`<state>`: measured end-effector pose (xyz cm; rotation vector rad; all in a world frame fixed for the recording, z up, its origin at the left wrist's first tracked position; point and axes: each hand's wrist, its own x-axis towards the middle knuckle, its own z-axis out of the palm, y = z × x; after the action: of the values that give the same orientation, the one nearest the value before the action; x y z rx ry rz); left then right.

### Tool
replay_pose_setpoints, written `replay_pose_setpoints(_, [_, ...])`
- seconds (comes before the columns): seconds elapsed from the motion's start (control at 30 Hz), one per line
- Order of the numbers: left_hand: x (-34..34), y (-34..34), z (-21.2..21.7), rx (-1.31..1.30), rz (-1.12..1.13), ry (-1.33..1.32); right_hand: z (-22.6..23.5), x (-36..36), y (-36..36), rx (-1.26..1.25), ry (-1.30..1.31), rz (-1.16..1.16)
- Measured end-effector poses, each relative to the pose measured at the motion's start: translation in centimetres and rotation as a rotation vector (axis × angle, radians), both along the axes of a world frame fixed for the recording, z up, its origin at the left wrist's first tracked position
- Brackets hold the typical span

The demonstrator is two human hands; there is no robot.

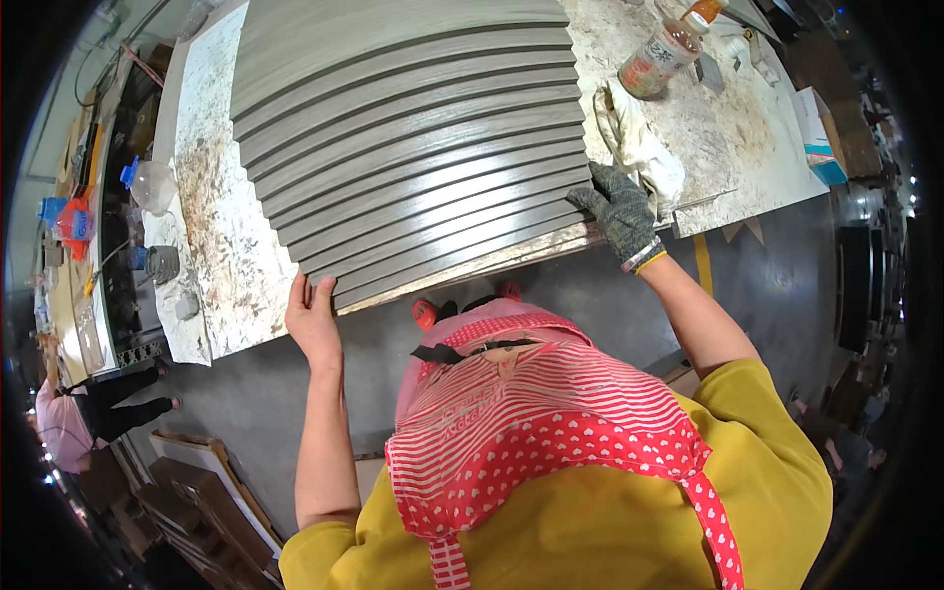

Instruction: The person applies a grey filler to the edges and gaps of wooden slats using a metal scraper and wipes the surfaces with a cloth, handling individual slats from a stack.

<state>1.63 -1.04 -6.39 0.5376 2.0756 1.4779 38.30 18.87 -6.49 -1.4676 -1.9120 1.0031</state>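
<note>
While the fanned stack of long grey wood-grain planks (413, 147) lay on the table, it looked stiff and heavy. The bare left hand (313, 320) pressed open against its near-left end, and the gloved right hand (621, 211) curled its fingers over the near-right end; these ends seemed the best hold.

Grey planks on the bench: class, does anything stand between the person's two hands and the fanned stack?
Nothing visible does. The bare left hand touches the near left corner of the grey planks, and the gloved right hand rests on their right edge. The white cloth lies beside, beyond the glove.
</note>
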Motion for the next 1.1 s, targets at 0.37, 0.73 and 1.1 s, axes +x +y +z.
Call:
replay_pose_setpoints(0.37, [0.0,-1.1,-0.3,-0.075,-0.098,0.071,-0.1,0.5,-0.5,0.103,-0.084,0.071])
replay_pose_setpoints(0.73, [-2.2,-3.3,0.6,-0.011,-0.140,0.024,0.6,1.7,-1.2,0.089,-0.135,0.190])
replay_pose_setpoints(1.1, [-11.8,14.4,8.8,0.346,-0.218,-0.160,7.9,-3.9,13.5,0.075,0.459,-0.004])
